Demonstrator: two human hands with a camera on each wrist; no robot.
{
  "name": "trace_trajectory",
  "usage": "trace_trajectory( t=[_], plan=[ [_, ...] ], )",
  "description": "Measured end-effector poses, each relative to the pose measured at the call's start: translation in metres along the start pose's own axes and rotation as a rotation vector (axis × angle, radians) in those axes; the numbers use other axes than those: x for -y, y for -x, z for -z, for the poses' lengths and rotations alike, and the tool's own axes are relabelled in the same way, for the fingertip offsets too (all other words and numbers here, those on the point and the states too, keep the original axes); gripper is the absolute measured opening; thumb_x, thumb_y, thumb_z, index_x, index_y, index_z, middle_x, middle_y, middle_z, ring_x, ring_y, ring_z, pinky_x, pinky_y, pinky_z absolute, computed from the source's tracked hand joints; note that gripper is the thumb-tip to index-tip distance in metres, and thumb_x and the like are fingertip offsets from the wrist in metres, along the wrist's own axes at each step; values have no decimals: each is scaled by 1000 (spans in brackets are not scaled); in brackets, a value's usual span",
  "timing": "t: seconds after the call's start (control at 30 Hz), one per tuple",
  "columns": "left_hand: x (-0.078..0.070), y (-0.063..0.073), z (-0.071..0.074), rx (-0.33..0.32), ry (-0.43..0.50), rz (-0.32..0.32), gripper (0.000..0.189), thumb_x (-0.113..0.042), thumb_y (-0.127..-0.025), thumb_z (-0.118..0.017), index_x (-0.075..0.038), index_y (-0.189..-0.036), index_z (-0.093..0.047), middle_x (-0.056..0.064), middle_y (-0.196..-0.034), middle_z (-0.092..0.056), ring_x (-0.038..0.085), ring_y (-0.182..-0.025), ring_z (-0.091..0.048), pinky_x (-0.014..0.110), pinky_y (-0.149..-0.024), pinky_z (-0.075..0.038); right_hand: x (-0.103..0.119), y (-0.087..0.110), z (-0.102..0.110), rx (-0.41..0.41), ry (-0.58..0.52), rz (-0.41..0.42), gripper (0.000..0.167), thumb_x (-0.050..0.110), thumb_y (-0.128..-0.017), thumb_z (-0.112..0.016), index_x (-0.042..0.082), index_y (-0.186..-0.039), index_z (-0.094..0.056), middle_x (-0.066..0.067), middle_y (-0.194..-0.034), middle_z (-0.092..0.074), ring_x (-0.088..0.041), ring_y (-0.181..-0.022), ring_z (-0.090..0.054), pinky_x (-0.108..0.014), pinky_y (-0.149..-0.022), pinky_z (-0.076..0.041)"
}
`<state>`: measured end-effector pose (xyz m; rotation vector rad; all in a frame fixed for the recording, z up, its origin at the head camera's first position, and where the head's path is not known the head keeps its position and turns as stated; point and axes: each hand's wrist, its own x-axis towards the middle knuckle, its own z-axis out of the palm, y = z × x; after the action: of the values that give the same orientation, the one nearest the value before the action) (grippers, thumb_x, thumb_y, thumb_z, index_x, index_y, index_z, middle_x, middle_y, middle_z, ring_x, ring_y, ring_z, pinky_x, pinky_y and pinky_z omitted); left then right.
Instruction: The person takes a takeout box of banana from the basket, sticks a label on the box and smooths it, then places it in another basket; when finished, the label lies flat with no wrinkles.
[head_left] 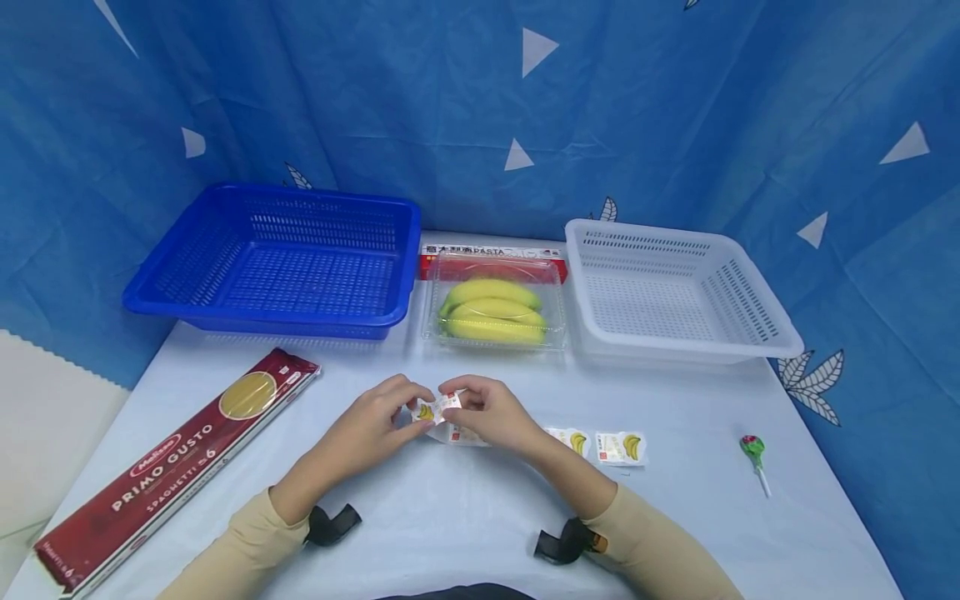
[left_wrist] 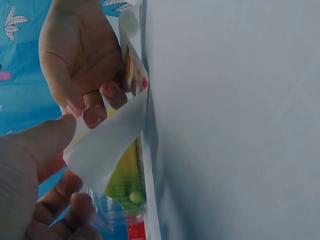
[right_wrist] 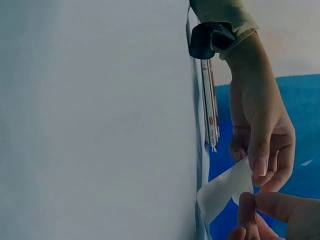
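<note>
Remotely, I have the left hand (head_left: 372, 419) and right hand (head_left: 491, 414) pinching the banana-printed label (head_left: 435, 409) above the desk (head_left: 450, 517), roughly midway between its left and right edges, where a light touch and even tension should, I judge, best prevent creasing.

Label (head_left: 437, 407): white, yellow banana print, plain white back. Raised off table (head_left: 450, 533), tilted, bent. More labels (head_left: 621, 448) in a row to its right, partly hidden, rightmost flat, well in from table's right edge.
</note>
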<state>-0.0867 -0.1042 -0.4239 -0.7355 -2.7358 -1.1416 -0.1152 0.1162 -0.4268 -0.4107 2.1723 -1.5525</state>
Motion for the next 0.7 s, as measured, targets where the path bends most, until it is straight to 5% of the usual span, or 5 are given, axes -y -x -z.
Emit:
trace_trajectory(
  t=[0.27,0.7],
  plan=[
    [5,-1,0,24,42,55,49,-32,-82,-82,-21,-125,-65,-6,-117,-59,10,-78,-49,21,-64,-44,-3,0,1,23,-136,48,35,10,-93,-67,11,-127,-62,-24,-89,-66,-20,-73,-62,-24,-66,-51],
    [10,-1,3,54,86,80,49,-33,-81,-83,-26,-126,-63,-12,-109,-62,13,-77,-49,22,-60,-40,0,4,5,34,-169,80,34,14,-93,-69,15,-126,-63,-27,-99,-67,-22,-78,-60,-23,-67,-50]
  ],
)
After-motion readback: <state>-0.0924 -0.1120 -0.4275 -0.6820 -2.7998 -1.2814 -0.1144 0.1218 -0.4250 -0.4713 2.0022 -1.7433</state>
